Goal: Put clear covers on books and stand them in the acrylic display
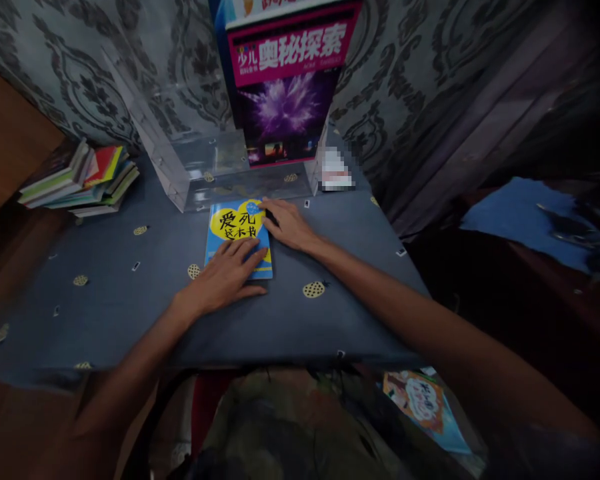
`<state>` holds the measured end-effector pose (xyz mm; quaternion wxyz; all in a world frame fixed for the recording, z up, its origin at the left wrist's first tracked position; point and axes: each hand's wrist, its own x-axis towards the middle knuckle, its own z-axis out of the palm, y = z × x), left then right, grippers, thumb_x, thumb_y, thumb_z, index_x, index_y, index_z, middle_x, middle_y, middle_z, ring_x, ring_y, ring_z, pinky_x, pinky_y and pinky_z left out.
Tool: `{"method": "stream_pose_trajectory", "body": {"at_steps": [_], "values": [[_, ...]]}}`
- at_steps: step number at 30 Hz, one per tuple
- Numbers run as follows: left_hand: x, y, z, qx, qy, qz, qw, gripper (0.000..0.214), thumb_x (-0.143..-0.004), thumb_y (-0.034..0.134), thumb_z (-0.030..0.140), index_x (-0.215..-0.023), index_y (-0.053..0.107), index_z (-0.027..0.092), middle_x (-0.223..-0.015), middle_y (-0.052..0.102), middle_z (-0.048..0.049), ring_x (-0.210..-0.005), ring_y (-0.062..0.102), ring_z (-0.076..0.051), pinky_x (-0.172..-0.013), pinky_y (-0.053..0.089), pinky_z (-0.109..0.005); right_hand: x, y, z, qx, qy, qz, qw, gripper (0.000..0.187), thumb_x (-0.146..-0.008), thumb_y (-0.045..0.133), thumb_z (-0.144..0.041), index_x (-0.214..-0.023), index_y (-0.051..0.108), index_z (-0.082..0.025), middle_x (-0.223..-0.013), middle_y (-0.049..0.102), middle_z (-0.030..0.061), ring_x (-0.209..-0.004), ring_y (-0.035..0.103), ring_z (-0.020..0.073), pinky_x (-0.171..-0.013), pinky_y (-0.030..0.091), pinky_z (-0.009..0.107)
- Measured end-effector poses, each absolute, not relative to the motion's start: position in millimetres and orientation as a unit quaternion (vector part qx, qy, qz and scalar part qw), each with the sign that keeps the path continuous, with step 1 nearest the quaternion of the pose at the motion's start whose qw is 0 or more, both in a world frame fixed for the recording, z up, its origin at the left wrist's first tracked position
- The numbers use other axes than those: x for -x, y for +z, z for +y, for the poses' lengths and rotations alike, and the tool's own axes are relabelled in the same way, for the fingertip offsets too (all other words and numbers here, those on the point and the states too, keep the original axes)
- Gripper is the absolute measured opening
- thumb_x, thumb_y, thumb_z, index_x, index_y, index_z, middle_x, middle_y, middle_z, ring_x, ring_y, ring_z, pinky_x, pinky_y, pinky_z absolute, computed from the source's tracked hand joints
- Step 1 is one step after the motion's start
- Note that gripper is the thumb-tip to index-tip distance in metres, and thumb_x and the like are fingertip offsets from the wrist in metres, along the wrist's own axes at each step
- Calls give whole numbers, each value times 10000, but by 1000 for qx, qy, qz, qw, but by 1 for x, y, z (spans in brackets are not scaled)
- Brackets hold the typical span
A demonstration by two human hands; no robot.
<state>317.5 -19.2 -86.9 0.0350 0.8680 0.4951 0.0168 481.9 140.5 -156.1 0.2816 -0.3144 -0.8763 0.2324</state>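
A blue book with a yellow heart on its cover (236, 225) lies flat on the blue patterned tablecloth (130, 313). My left hand (227, 275) rests flat on the book's near end, fingers stretched out over the cover. My right hand (286, 223) lies at the book's right edge, fingers extended and touching its far right corner. Just behind the book stands a clear acrylic book holder (180, 167). A tall book with a pink and purple cover (285, 100) stands upright in it.
A stack of several books (83, 180) sits at the table's far left. A small white and red object (336, 170) lies right of the holder. Patterned grey wallpaper backs the table. Another colourful book (423, 403) lies below the table's front edge at lower right.
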Motion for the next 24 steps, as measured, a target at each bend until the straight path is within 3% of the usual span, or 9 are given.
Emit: {"method": "stream_pose_trajectory", "body": {"at_steps": [2,10,17,24], "values": [[-315,-93,-21,-873,31,485,33,612,-950,614,484,-1456,462,177,-1514,467,-185,-1413,424,-338,-1165,358,-535,-484,-155,135,310,225,-881,276,389,-949,526,-239,-1324,609,-178,-1455,586,114,-1376,496,297,-1170,352,527],[-310,-112,-28,-865,80,495,-5,405,-1025,494,404,-1338,583,162,-1391,605,-172,-1354,522,-306,-1161,415,-527,-499,-152,97,300,234,-889,254,403,-970,532,-308,-1350,601,-193,-1516,514,109,-1384,465,311,-1157,357,539],[-313,-115,-30,-873,68,479,-61,406,-1069,379,335,-1291,627,103,-1340,664,-176,-1334,573,-289,-1128,477,-482,-506,-152,87,295,241,-889,255,414,-966,537,-328,-1343,624,-179,-1507,524,123,-1385,478,306,-1171,352,539],[-312,-114,-28,-871,89,479,-60,375,-1066,380,289,-1260,652,119,-1282,703,-158,-1288,616,-270,-1095,512,-467,-507,-151,89,284,242,-893,253,415,-962,549,-334,-1338,628,-178,-1524,511,132,-1399,470,310,-1170,349,566]]}}
